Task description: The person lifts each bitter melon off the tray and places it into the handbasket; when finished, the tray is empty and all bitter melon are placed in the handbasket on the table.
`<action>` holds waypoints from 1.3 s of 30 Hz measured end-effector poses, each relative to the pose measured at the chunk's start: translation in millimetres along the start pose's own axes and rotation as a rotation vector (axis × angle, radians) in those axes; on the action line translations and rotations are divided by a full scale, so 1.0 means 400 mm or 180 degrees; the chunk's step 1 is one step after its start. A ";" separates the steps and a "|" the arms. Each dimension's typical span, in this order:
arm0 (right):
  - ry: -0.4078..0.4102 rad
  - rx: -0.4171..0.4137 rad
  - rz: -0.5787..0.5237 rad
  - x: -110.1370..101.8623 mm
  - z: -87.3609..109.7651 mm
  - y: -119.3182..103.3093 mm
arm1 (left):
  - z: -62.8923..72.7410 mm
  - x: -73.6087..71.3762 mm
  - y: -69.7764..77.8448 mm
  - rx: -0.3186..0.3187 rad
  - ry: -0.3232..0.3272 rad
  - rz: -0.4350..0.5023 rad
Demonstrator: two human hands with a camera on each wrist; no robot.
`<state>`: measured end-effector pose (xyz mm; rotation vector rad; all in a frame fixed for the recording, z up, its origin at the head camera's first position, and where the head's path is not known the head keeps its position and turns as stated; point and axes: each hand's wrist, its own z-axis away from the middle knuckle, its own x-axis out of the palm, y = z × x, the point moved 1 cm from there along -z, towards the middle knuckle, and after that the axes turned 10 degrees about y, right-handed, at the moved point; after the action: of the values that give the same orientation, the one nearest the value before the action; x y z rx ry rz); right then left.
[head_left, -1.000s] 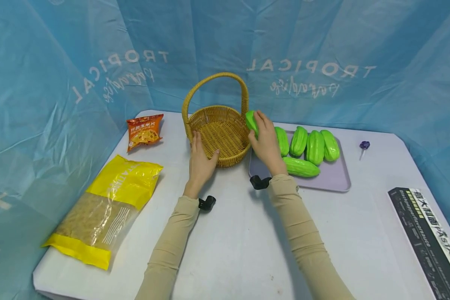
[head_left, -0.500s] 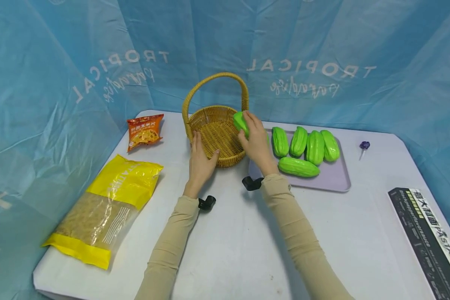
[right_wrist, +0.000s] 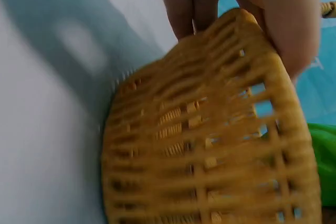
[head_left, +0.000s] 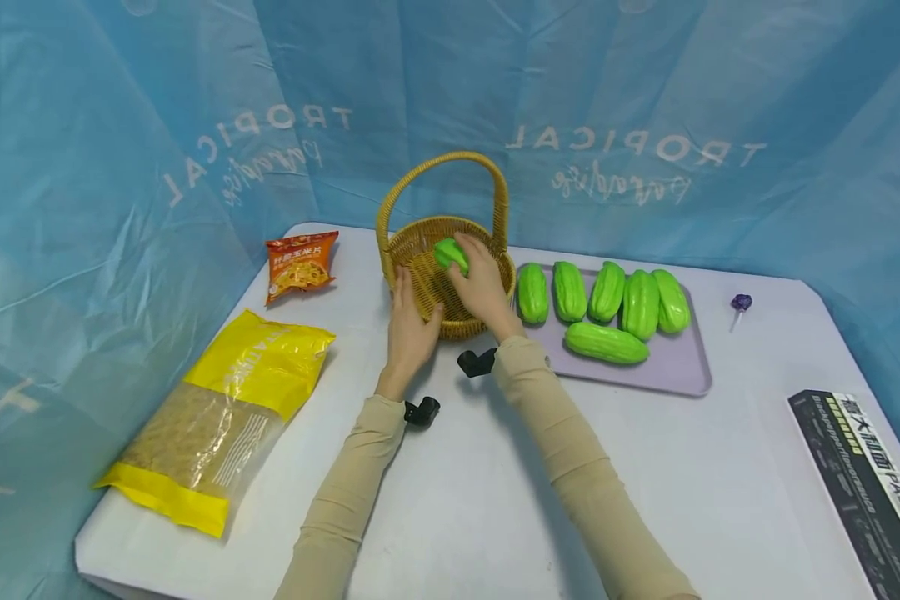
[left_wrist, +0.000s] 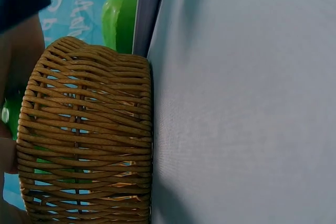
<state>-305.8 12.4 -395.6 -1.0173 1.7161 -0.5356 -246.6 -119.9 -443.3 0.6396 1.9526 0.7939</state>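
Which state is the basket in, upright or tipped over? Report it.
Upright: the basket stands with its base on the white table, opening facing up, and its handle arches above.

The round golden-brown basket [head_left: 461,331] by the white bench's [head_left: 457,508] far edge is of woven strands, rough with slight sheen. The long ridged green fruits [head_left: 606,343] look like glossy plastic; their rectangular lilac tray [head_left: 667,371] is smooth and rather matt. At the left edge, the yellow-and-clear bag [head_left: 221,417] is shiny film.
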 end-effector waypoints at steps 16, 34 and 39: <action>-0.0326 0.0140 -0.0174 0.051 -0.012 0.000 | 0.007 -0.006 0.012 -0.0113 -0.0076 -0.0018; -0.0639 0.0209 -0.0137 0.092 -0.025 0.009 | 0.013 0.001 0.003 -0.0007 -0.0114 0.0073; -0.0648 0.0148 -0.0102 0.086 -0.036 -0.003 | 0.007 -0.014 0.004 -0.0052 -0.0058 0.0006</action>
<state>-322.8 -18.7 -408.0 -1.0313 1.5036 -0.4735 -241.5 -121.9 -440.1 0.6369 1.9274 0.8019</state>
